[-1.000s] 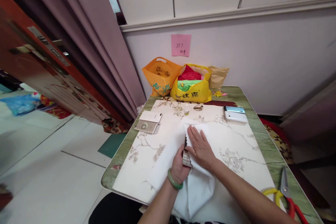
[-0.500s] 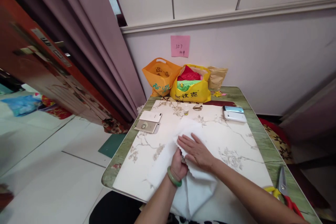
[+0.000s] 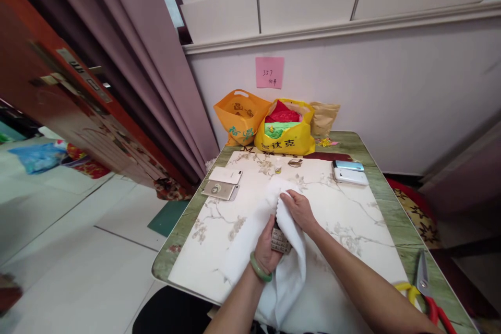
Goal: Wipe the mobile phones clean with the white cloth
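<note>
My left hand (image 3: pixel 269 247), with a green bangle at the wrist, is wrapped round a keypad mobile phone (image 3: pixel 280 240). The lower part of the phone shows its rows of keys. White cloth (image 3: pixel 293 255) with a scalloped edge covers the phone's upper part and hangs down toward my lap. Above the phone, my right hand (image 3: pixel 300 211) pinches the cloth's edge between thumb and fingers.
Two phones (image 3: pixel 222 189) lie at the left and two more (image 3: pixel 349 173) at the right. A small bottle (image 3: pixel 277 168) and glasses (image 3: pixel 295 162) lie farther back. Scissors (image 3: pixel 422 284) rest near the right edge. Yellow (image 3: pixel 287 138) and orange (image 3: pixel 238 120) bags stand against the wall.
My right hand has gone from lying flat on the cloth to gripping its edge. The cloth is drawn back to the right, uncovering the phone's keys.
</note>
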### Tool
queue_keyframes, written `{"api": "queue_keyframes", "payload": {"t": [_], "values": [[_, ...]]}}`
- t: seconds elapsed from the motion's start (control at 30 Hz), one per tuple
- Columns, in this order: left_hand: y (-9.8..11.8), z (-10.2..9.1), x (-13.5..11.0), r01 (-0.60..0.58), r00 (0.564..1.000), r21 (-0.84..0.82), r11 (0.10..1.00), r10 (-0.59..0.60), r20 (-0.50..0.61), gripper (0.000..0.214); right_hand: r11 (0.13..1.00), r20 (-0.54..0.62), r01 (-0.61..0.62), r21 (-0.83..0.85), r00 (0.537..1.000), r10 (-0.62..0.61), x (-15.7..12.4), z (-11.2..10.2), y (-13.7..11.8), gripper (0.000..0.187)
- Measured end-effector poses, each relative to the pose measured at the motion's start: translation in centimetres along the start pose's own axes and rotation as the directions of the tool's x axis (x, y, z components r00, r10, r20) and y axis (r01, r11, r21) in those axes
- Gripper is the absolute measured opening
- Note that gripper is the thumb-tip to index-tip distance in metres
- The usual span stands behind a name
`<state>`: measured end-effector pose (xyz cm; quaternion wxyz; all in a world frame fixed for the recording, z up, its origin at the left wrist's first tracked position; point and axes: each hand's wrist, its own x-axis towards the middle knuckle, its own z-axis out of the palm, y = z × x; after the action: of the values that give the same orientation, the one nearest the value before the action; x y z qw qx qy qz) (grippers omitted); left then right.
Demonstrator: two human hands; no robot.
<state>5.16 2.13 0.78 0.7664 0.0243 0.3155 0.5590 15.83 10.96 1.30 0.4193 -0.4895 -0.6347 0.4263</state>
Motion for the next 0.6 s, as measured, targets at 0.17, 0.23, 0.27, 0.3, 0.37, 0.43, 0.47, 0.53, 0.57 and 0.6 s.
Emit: {"api": "queue_keyframes", "payload": {"t": [0.17,0.23,0.27,0.3,0.37,0.43,0.47,0.53,0.57,0.6], "values": [[-0.2,-0.2,0.2,0.0,0.999,-0.026,1.0,0.002,0.046,0.04,0.994,-0.152,-0.061,-0.088,0.987,0.048,-2.5,0.7,0.5,0.042],[-0.2,-0.3,0.3,-0.009,0.998,-0.036,0.999,0.011,0.07,0.045,0.985,-0.177,-0.039,-0.171,0.984,0.009,-3.8,1.3,0.7,0.045],[-0.2,-0.4,0.4,-0.018,0.997,-0.045,0.999,0.022,0.073,0.048,0.977,-0.167,-0.004,-0.215,0.985,-0.033,-4.5,1.6,0.9,0.047],[-0.2,-0.5,0.5,-0.029,0.997,-0.052,0.998,0.033,0.074,0.05,0.964,-0.146,0.047,-0.263,0.985,-0.088,-5.2,1.9,1.1,0.049],[0.0,-0.8,0.7,-0.045,0.996,-0.045,0.998,0.048,0.072,0.056,0.915,-0.085,0.162,-0.368,0.975,-0.206,-6.7,2.5,1.4,0.054],[0.2,-1.2,0.9,-0.063,0.997,0.018,0.998,0.062,0.051,0.057,0.835,-0.02,0.25,-0.49,0.955,-0.297,-8.1,2.6,1.5,0.058],[0.3,-1.5,1.0,-0.079,0.997,0.069,0.995,0.077,0.027,0.055,0.784,0.036,0.297,-0.546,0.943,-0.331,-8.8,2.5,1.4,0.059],[0.5,-2.4,1.1,-0.119,0.991,0.159,0.98,0.126,-0.038,0.044,0.677,0.209,0.422,-0.604,0.903,-0.376,-9.7,2.1,1.1,0.061],[0.6,-2.9,1.1,-0.144,0.985,0.196,0.97,0.16,-0.069,0.038,0.629,0.309,0.497,-0.597,0.867,-0.391,-9.8,1.8,0.9,0.062],[0.6,-3.4,1.1,-0.17,0.976,0.229,0.958,0.196,-0.093,0.032,0.59,0.402,0.571,-0.571,0.821,-0.405,-9.8,1.6,0.7,0.063]]}}
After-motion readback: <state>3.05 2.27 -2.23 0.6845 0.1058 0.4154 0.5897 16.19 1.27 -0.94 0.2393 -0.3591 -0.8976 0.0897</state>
